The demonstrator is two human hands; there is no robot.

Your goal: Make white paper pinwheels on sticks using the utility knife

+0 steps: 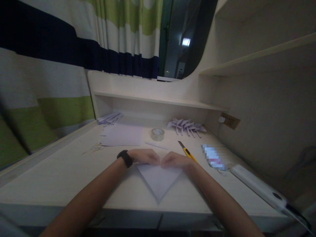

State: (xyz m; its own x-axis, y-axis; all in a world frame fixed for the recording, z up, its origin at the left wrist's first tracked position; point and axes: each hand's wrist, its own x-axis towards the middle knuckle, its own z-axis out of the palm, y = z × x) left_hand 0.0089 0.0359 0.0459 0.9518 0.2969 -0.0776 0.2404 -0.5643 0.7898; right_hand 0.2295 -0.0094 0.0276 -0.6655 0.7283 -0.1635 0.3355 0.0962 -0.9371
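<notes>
Both hands, the left hand and the right hand, press flat with fingertips meeting on the far edge of a folded paper triangle. It lies at the table's near edge, its tip pointing toward the person, its long folded edge running left to right.

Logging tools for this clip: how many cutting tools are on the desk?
1: a yellow-handled utility knife lies beside the right hand, blade extended toward the clear tape roll. Others may be hidden.
</notes>
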